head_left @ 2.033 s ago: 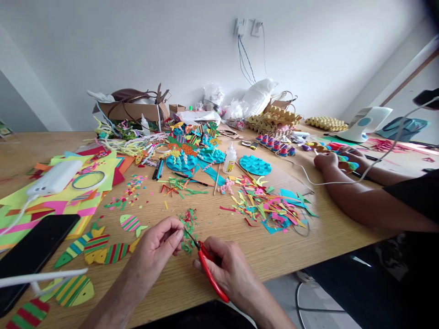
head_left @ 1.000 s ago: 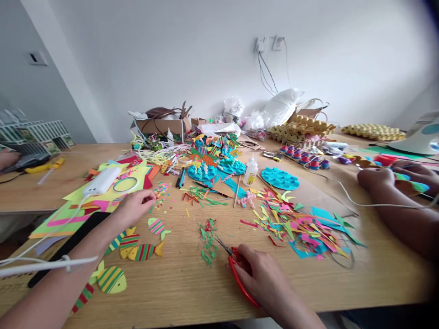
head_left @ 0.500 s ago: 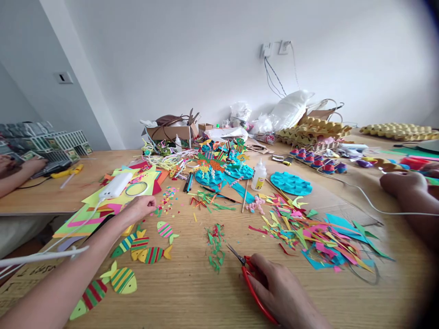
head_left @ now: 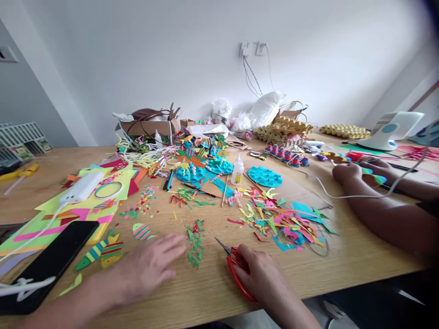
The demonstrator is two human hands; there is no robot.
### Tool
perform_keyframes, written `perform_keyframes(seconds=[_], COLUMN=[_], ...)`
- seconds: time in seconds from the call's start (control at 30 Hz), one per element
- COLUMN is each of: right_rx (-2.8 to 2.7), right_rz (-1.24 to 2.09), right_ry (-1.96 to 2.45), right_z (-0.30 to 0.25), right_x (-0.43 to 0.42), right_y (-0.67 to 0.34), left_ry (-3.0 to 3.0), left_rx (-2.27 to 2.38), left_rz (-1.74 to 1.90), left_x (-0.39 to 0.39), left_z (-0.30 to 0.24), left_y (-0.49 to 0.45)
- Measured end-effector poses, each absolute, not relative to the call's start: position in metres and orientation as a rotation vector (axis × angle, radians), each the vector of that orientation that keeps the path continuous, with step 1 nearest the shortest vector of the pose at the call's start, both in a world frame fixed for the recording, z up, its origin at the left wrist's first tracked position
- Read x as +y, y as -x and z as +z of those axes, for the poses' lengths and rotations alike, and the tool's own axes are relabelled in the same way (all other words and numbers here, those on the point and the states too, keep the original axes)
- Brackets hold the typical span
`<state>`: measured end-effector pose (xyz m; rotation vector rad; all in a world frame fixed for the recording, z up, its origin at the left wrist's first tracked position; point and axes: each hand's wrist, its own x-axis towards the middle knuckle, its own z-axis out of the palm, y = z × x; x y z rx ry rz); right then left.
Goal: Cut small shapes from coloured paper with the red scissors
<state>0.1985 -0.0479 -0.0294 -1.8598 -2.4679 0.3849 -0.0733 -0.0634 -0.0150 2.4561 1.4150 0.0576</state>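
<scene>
My right hand [head_left: 262, 274] is wrapped round the red-handled scissors [head_left: 230, 254], whose metal tips point up and to the left over the table. Slightly blurred, my left hand [head_left: 154, 265] is open, its fingers stretched toward a small pile of green and red paper snippets [head_left: 195, 246]. Under and beside that hand lie striped paper fish: a pink-and-green one [head_left: 141, 231], a blue-and-yellow one [head_left: 92, 255] and a red-and-green one [head_left: 112, 248]. My left forearm hides some of the other fish.
A heap of coloured paper scraps [head_left: 291, 224] lies to the right. Beyond stand a glue bottle [head_left: 238, 171] and a blue egg-carton piece [head_left: 265, 176]. At left are a phone [head_left: 51, 262], paper sheets and a white power bank [head_left: 82, 187]. Another person's arms [head_left: 373, 214] rest at right.
My left hand has moved right and nearer, from beside the confetti to beside the snippets, and its fingers have opened. My view has turned right. The scissors stay in my right hand.
</scene>
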Motion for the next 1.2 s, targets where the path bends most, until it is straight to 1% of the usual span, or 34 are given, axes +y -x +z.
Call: perform_keyframes(seconds=[0.1, 0.2, 0.47, 0.57, 0.7, 0.8, 0.93, 1.0, 1.07, 1.13, 1.2], right_rx=[-2.437, -2.407, -2.285, -2.239, -2.211, -2.257, -2.269, -2.272, -2.268, -2.245, -2.209], right_rz=[0.415, 0.443, 0.490, 0.501, 0.510, 0.503, 0.431, 0.428, 0.451, 0.464, 0.457], right_ry=[1.836, 1.811, 1.791, 1.806, 1.848, 1.875, 1.983, 1.978, 1.963, 1.953, 1.933], right_z=[-0.031, -0.033, -0.030, -0.028, -0.025, -0.022, -0.020, -0.019, -0.020, -0.022, -0.024], right_x=[-0.050, -0.052, -0.056, -0.058, -0.059, -0.059, -0.056, -0.054, -0.053, -0.052, -0.052], right_y=[-0.204, -0.207, -0.208, -0.211, -0.218, -0.222, -0.226, -0.228, -0.230, -0.233, -0.234], left_ry=[-2.407, -2.365, -2.529, -2.642, -2.792, -2.801, -2.662, -2.589, -2.507, -2.432, -2.392], left_rx=[1.344, 1.361, 1.216, 1.131, 1.019, 1.098, 1.297, 1.431, 1.568, 1.616, 1.622], left_rz=[-0.044, -0.042, -0.052, 0.012, 0.207, 0.286, 0.361, 0.288, 0.084, -0.108, -0.182], left_x=[-0.082, -0.085, -0.055, -0.041, -0.027, -0.018, -0.018, -0.025, -0.037, -0.049, -0.057], left_z=[-0.015, -0.015, -0.026, -0.025, -0.018, -0.017, -0.028, -0.032, -0.031, -0.025, -0.020], left_y=[0.059, 0.057, 0.021, 0.000, -0.009, 0.004, 0.032, 0.043, 0.050, 0.052, 0.048])
